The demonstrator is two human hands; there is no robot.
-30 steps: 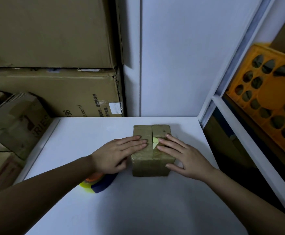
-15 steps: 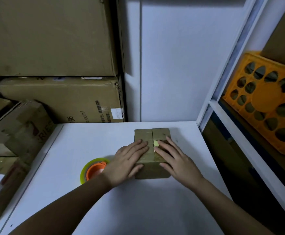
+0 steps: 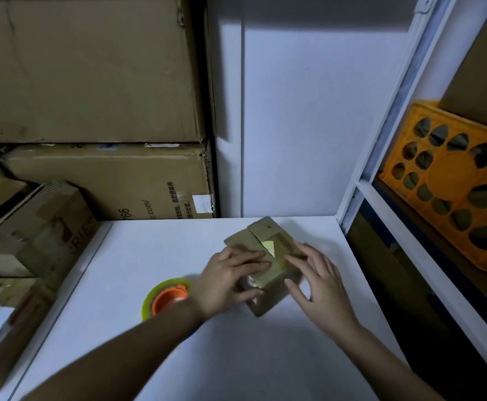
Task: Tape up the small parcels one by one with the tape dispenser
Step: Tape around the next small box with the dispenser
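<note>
Brown parcel sits askew (yellow scrap beside seam).

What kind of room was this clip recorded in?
Probably a stockroom or packing area: large cardboard cartons stacked against the wall, an orange plastic crate on white metal shelving, and a small parcel beside a tape roll on a white table.

Dim room: white tabletop at lower centre, plain white wall behind it, large stacked cardboard boxes upper left with smaller cartons at left edge, white shelving frame at right holding an orange perforated crate.
</note>
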